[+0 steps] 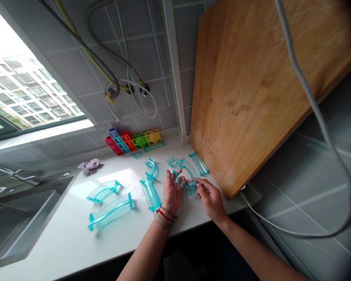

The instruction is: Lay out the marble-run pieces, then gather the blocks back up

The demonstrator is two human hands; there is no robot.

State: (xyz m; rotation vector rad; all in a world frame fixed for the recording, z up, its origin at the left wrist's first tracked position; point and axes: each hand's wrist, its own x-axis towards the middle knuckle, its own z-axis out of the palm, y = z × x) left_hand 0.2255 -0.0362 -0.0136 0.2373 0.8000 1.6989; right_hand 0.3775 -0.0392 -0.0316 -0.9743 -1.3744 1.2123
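My left hand (172, 193), palm turned up with bracelets at the wrist, has its fingers curled around a small clear teal piece (175, 172); its exact shape is hard to make out. Beside it, my right hand (211, 198) pinches the near end of a clear teal curved track piece (188, 168). Left of my left wrist lies a straight teal track piece (151, 194). A tightly curved track piece (152, 168) rests beyond it, and a small clear teal part (172, 161) lies beyond my hands. Another straight track piece (199, 163) sits by the board.
Two more teal track pieces, one curved (103, 191) and one long (111, 210), lie at left. Colourful blocks (134, 141) line the wall; a lilac item (89, 166) is near the sink (26, 249). A large wooden board (251, 89) leans at right, a cable (307, 86) hanging before it.
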